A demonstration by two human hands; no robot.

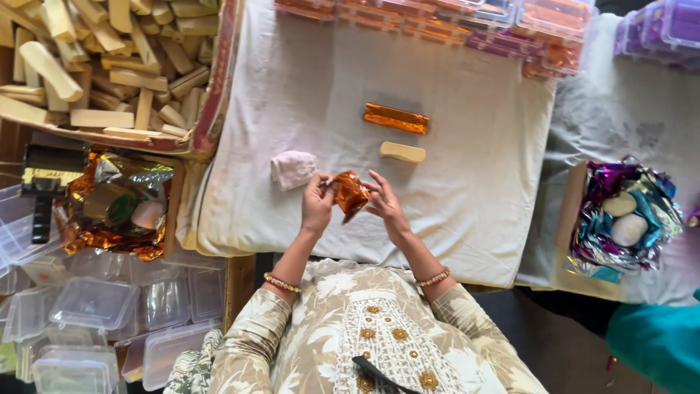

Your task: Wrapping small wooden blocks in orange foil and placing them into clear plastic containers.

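My left hand [317, 203] and my right hand [383, 201] together hold a bar partly wrapped in orange foil [350, 193] just above the white cloth-covered table [467, 190]. Both hands pinch the foil from either side. A bare cream-coloured bar [402, 152] lies on the cloth just beyond my hands. Past it rests a fully wrapped orange foil bar [396, 118]. A small pink crumpled cloth [292, 168] sits left of my left hand.
A cardboard box of several cream bars [102, 66] is at upper left. Orange foil sheets with tape rolls [109, 204] and clear plastic containers [95, 314] lie at left. Stacked filled boxes [467, 22] line the far edge. Purple and blue foil [627, 215] sits at right.
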